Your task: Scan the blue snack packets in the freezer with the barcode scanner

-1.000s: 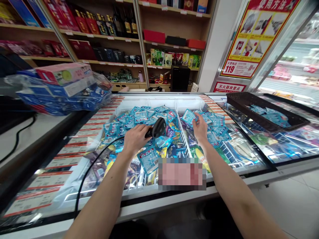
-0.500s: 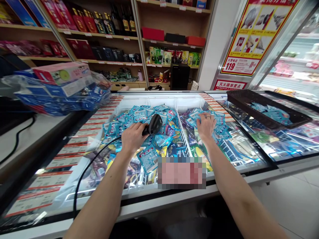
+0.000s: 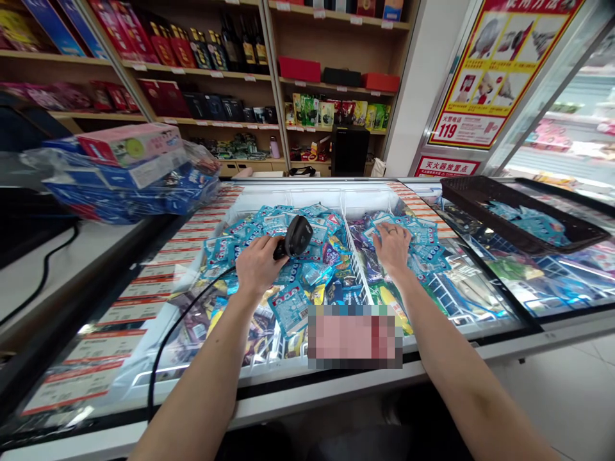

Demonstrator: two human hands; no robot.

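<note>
My left hand [image 3: 259, 264] is closed round the handle of a black barcode scanner [image 3: 298, 235], its head tilted over a spread of blue packets [image 3: 275, 223]. From the handle a black cable [image 3: 185, 314] runs down along my forearm. On the right, my right hand [image 3: 393, 246] lies palm down on another pile of blue packets [image 3: 425, 240]. Its fingers are stretched out and the thumb stands apart, touching the packets without a visible grip. A single blue packet [image 3: 290, 308] lies nearer to me, below the scanner.
The packets lie on a glass-topped freezer [image 3: 269, 404] with white wire baskets inside. A dark brown tray [image 3: 576, 246] with blue packets stands at the right. Plastic-wrapped boxes [image 3: 129, 176] are stacked at the left. Shelves [image 3: 202, 70] line the back. A pixelated patch covers the front edge.
My right hand has shifted slightly left over the blue packets. The scanner remains in my left hand at nearly the same place. The whole view has moved a little.
</note>
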